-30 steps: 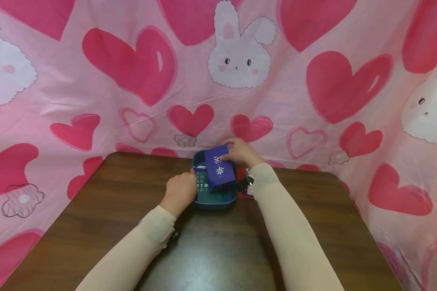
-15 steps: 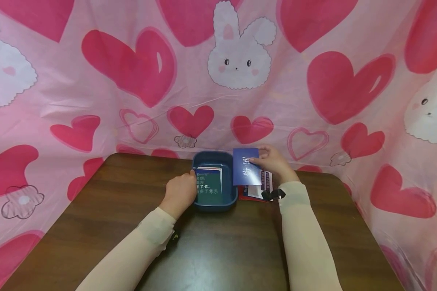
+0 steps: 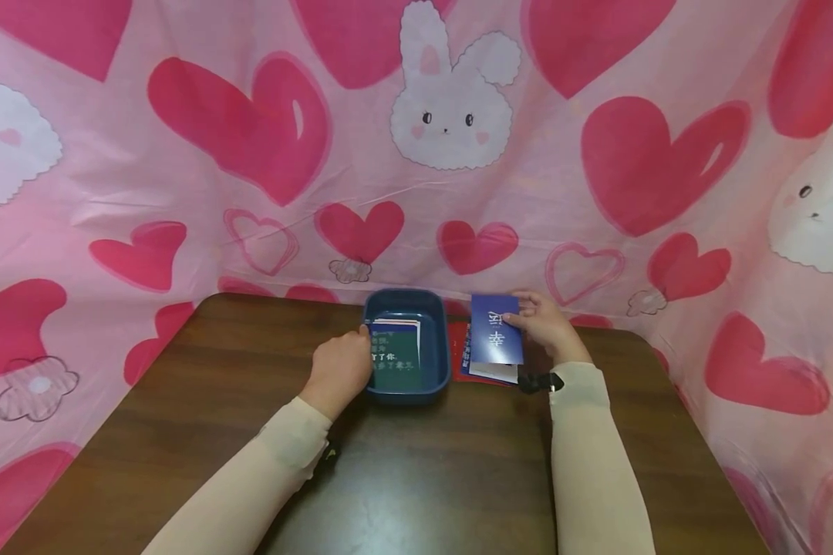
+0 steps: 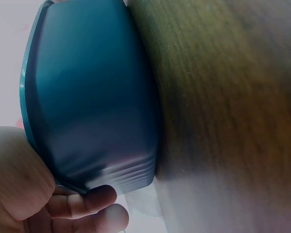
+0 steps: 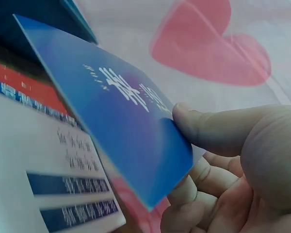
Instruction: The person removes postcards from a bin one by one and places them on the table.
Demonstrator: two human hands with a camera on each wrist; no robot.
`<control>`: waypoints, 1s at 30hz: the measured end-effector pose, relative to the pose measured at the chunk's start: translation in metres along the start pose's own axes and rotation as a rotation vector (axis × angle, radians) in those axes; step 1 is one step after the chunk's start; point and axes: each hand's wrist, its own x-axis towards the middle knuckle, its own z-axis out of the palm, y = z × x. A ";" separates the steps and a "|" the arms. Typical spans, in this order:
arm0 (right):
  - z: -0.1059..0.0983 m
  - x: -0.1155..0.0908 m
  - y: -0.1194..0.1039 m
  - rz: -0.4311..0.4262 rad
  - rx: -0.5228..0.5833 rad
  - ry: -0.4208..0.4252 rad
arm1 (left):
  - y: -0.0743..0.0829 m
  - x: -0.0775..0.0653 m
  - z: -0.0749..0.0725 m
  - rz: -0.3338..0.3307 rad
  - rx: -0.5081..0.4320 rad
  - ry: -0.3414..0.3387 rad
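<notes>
The left grip clasped an oblong dark-blue plastic bin; right of the bin, the right grip pinched a rectangular blue card (white-lettered).

a pink cloth printed with red hearts and white rabbits hangs behind a brown wooden table.

A table bears a bin and cards.

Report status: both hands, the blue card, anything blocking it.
Left hand grips rim of bin. Right hand pinches blue card, tilted above card pile beside bin. No obstruction seen between card and pile.
</notes>
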 end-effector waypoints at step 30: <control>-0.004 0.003 0.031 0.208 -0.257 -0.057 | -0.001 0.000 0.000 0.008 -0.010 0.014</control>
